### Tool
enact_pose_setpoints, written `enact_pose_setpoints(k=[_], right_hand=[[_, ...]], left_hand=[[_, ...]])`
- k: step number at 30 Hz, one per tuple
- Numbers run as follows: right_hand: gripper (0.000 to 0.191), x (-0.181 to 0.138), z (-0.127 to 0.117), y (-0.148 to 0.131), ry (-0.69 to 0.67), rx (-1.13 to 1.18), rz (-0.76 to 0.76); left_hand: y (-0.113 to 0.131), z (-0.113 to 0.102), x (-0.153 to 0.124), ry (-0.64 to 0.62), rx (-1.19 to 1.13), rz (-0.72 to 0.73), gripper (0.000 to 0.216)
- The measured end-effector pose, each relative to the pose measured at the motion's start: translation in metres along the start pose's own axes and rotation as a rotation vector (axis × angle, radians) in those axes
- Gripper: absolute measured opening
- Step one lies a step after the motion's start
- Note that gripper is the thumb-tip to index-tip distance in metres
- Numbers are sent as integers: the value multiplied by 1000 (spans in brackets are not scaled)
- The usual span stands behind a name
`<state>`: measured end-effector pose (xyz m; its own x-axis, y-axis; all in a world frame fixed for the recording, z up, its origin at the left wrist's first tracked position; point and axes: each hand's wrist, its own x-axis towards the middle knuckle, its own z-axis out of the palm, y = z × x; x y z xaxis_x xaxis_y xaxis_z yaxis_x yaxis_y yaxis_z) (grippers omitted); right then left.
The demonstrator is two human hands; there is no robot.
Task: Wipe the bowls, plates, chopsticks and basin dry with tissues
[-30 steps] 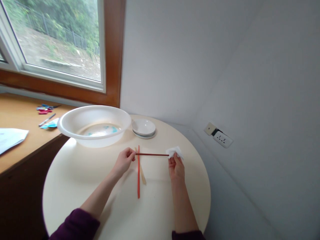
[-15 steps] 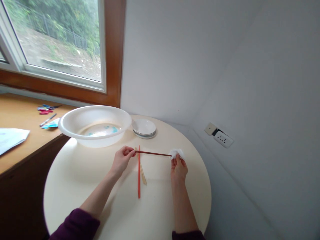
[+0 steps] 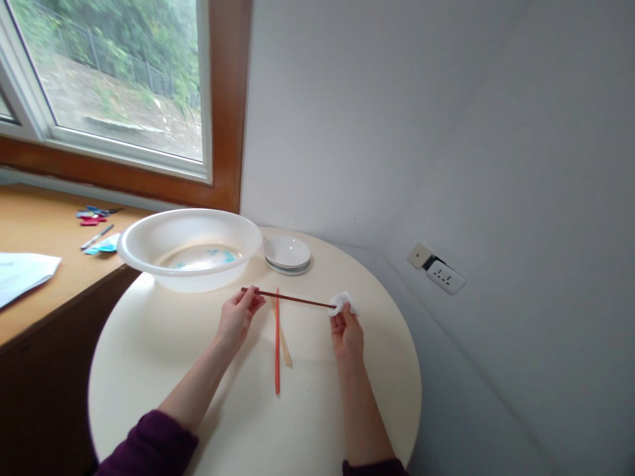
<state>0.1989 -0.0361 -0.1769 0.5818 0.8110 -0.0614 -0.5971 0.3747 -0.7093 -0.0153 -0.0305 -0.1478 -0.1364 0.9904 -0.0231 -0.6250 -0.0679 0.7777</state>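
A dark brown chopstick [image 3: 297, 299] spans the gap between my hands, above the table and tilted slightly down to the right. My left hand [image 3: 239, 313] pinches it near its left end. Its right end goes into a crumpled white tissue [image 3: 343, 303], which my right hand [image 3: 348, 334] keeps closed around the tip. Beneath the chopstick, an orange-red chopstick [image 3: 278, 344] lies on the table. Pale wooden chopsticks [image 3: 284, 345] lie partly under it, crossing at an angle; their exact number is unclear.
On the round cream table [image 3: 163, 370], a large translucent white basin [image 3: 191, 277] stands at the back left, beside stacked small white dishes [image 3: 288, 251]. A wooden desk [image 3: 30, 215] with papers [image 3: 24, 274] and a pen [image 3: 97, 237] adjoins at left. A wall socket [image 3: 446, 276] is at right.
My left hand has shifted slightly left and its grip on the chopstick differs, so the left end now sticks out past the fingers. My right hand and the tissue have moved a little left.
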Motion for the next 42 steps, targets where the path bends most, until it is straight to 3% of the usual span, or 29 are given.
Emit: enact_pose_setpoints(k=[4,8,12,16,19,23,26,31,34,37,42], right_hand=[[17,-8,7,8,-31,-3,83],[14,-12,10,10,-48,64,162],[8,-8,6,7,-26,122,169],[5,-8,6,3,-44,148,262],[18,-13,12,2,-67,158,350],[24,-20,19,3,-116,136,386],[24,-22,20,3,-138,119,389],[19,-22,19,5,-220,55,368],[17,-25,21,6,-248,39,370],[18,-31,25,8,-254,49,400],[13,-37,28,9,-278,36,434]], left_hand=[[-4,9,-8,-84,-1,-62,32],[-5,11,-10,-119,36,-13,33],[4,6,-5,-52,-39,50,33],[11,2,-3,-34,-136,9,32],[11,4,-6,-150,-174,-83,29],[11,10,-13,-335,-212,-320,15],[11,13,-16,-426,-199,-467,22],[11,12,-22,-509,-142,-514,30],[8,9,-26,-628,-94,-571,37],[1,8,-28,-721,-69,-644,29],[-6,9,-25,-752,-66,-717,14]])
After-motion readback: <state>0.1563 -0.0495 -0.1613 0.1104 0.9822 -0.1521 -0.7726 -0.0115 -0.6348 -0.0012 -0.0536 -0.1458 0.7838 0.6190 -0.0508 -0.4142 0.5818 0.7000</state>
